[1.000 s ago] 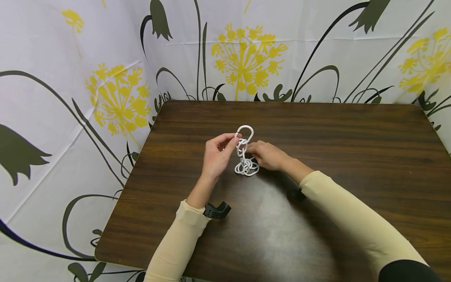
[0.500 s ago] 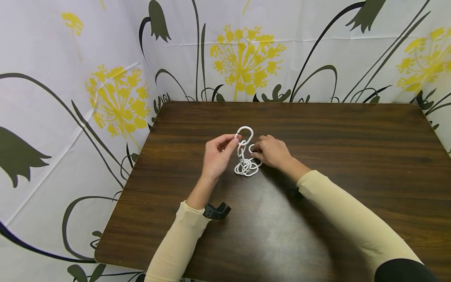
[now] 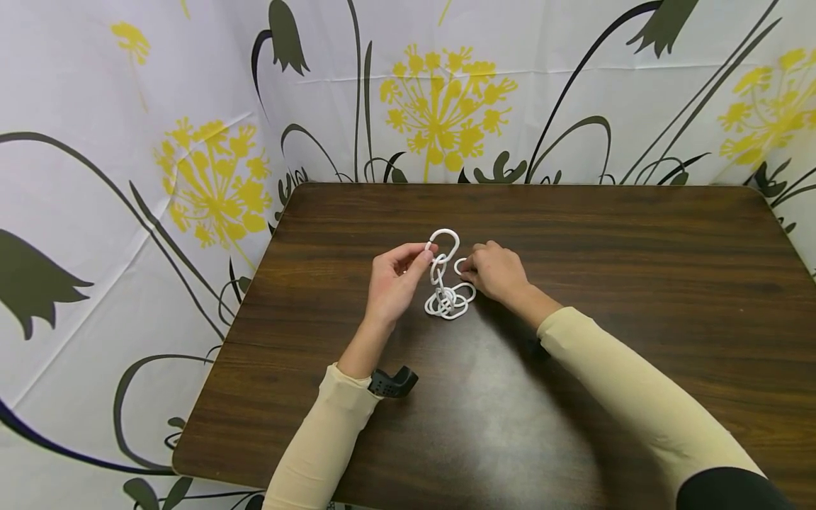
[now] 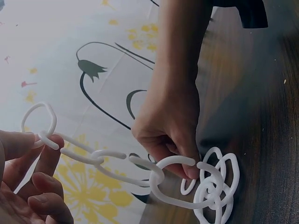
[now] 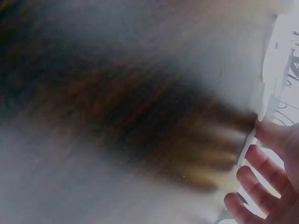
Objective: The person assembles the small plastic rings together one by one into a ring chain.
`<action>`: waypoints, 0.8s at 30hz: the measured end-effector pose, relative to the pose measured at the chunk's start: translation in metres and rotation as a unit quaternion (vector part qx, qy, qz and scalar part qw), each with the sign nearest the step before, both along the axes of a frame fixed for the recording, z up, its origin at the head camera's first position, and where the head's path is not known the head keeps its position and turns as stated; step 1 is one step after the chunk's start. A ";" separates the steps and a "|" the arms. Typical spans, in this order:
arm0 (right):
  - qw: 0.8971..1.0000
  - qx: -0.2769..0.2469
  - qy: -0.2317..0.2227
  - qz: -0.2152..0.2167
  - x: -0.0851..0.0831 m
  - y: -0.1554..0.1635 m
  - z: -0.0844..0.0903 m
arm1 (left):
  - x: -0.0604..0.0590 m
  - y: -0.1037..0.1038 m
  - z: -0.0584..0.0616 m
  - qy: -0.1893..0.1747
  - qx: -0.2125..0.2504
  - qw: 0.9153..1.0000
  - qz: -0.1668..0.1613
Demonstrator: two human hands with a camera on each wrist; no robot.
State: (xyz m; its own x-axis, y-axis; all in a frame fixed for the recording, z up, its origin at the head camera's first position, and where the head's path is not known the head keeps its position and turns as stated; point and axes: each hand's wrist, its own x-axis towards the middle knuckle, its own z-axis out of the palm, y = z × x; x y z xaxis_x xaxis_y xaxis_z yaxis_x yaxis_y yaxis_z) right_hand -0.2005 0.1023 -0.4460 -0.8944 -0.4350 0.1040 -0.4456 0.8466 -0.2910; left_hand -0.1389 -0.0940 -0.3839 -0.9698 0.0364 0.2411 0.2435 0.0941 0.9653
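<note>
i'm watching one white plastic chain (image 3: 444, 278), its links hooked one into the next, and i'm counting two hands on it. the left hand (image 3: 394, 282) is pinching the second link from the top between thumb and forefinger, so the top link is standing free just above those fingers (image 4: 50, 155) and a short run of links is hanging below them. the other left fingers are curling loosely toward the palm. the lower end of the chain is lying in a small heap (image 3: 449, 302) on the desk (image 3: 637, 283), just below and between the two sets of fingers.

the right hand (image 3: 496, 273) is resting beside the heap, its fingers (image 4: 189, 169) curling down and pinching one loose link (image 3: 460, 266) at the heap's near edge; the left wrist view is showing the fingertips pressed around that link. the right wrist view is too blurred to add anything beyond a few fingers.

i'm seeing one dark wooden desk carrying all this, and a flowered curtain (image 3: 210, 163) hanging behind it. there's a black strap piece (image 3: 392, 382) sitting at the left wrist, well behind the fingers. i'm finding no container and no readable writing.
</note>
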 end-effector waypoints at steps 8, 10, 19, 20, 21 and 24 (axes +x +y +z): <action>0.999 -0.034 -0.014 -0.006 0.001 0.003 0.005 | 0.000 -0.001 0.000 -0.008 0.004 1.000 -0.002; 0.997 -0.070 -0.024 -0.019 0.001 0.004 0.011 | 0.000 -0.001 0.001 -0.008 0.005 1.000 -0.004; 0.945 -0.323 -0.011 -0.051 0.012 0.006 0.061 | -0.001 -0.002 -0.001 -0.007 -0.001 1.000 -0.002; 0.937 -0.345 -0.001 -0.050 0.014 0.006 0.067 | -0.001 -0.002 -0.001 -0.007 0.000 1.000 -0.003; 0.930 -0.365 0.009 -0.049 0.016 0.006 0.075 | -0.001 -0.002 -0.001 -0.007 -0.001 1.000 -0.003; 0.902 -0.428 0.022 -0.045 0.021 0.007 0.092 | -0.001 -0.001 0.000 -0.007 -0.002 1.000 -0.001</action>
State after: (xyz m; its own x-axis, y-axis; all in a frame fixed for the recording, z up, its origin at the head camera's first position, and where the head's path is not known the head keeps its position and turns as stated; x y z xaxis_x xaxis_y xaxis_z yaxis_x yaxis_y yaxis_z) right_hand -0.1797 0.1097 -0.3537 -0.9094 -0.1037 0.4028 -0.4122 0.3534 -0.8398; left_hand -0.1397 -0.0949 -0.3838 -0.9728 0.0396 0.2280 0.2309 0.0974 0.9681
